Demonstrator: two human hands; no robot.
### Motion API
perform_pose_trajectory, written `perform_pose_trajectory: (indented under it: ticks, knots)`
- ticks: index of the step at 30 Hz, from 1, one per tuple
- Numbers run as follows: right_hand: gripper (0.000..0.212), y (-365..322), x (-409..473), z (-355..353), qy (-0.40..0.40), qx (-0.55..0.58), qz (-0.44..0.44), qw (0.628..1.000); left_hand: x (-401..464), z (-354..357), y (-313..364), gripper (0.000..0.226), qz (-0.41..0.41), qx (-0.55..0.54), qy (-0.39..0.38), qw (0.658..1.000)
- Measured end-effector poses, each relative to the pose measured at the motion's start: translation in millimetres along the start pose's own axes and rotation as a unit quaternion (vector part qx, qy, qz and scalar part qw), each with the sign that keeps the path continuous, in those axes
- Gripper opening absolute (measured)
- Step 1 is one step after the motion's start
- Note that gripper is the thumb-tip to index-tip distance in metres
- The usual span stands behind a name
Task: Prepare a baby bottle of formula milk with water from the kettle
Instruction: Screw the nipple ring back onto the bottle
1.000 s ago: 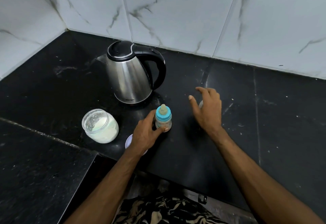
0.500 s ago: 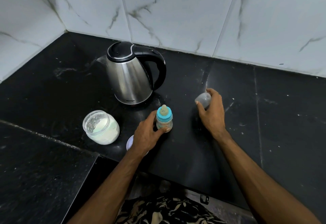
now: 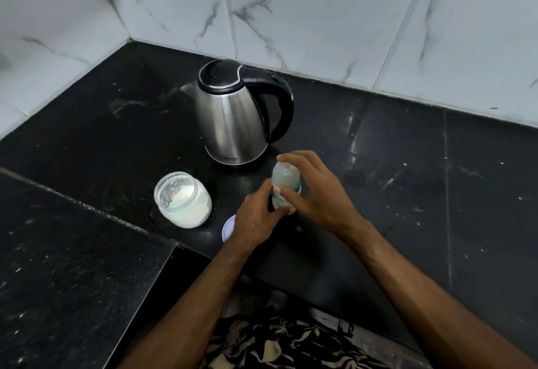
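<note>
Gripped low on its body by the left hand (image 3: 256, 217), the bottle (image 3: 281, 201) is being steadied upright on the counter (image 3: 407, 179), just in front of the kettle (image 3: 235, 118). A clear cap (image 3: 285, 175) is being held over the teat end by the right hand (image 3: 317, 191), thumb on the near side and fingers curled round the far side. Whether the cap is seated fully cannot be told.

Capping looks to be the step in hand, late in the task. Next, a straight downward press is probably being called for, with the bottle kept from tipping.

Both forearms are being reached in from below, meeting at the bottle, the right wrist raised above the left. Left of the hands, the open powder jar (image 3: 183, 200) is standing, and 1 lid (image 3: 228, 227) is lying partly hidden beside the left hand.
</note>
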State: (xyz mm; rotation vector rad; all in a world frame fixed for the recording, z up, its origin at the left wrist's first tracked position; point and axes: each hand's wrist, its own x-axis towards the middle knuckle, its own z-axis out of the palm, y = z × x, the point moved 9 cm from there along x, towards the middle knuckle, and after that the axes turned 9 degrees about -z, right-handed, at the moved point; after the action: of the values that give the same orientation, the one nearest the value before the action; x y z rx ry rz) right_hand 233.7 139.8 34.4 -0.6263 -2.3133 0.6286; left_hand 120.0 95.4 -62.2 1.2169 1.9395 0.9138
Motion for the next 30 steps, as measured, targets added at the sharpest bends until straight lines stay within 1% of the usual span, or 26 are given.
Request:
perform_pose_trajectory:
  ticks: [3, 7, 11, 17, 23, 28, 30]
  knots:
    - [0.052, 3.7, -9.8, 9.4, 0.022, -0.016, -0.011, 1.0, -2.2, 0.0, 2.9, 0.053, 0.007, -0.008, -0.005, 1.0]
    - [0.055, 11.3, -18.2, 15.6, 0.05, -0.006, 0.012, 0.999, -4.8, -1.1, 6.5, 0.05, 0.018, -0.009, -0.008, 1.0]
    - [0.058, 11.3, -21.9, 20.8, 0.064, -0.008, 0.017, 0.998, -4.0, -2.0, 4.7, 0.043, 0.014, -0.007, -0.001, 1.0]
    - [0.069, 10.5, -23.8, 27.4, 0.109, -0.04, 0.032, 0.993, -2.7, -1.0, 0.1, 0.046, -0.006, 0.006, -0.003, 1.0]
    - [0.073, 13.8, -26.2, 32.0, 0.111, -0.067, 0.036, 0.991, -3.3, -0.2, 0.6, 0.045, -0.008, 0.007, -0.005, 1.0]
    - [0.076, 16.9, -23.4, 34.5, 0.095, -0.085, 0.045, 0.991, -2.0, 1.0, -1.6, 0.054, -0.003, 0.01, -0.008, 1.0]
    - [0.078, 19.7, -21.4, 36.3, 0.095, -0.08, 0.047, 0.991, -0.6, 1.2, -3.0, 0.054, -0.001, 0.008, -0.01, 1.0]
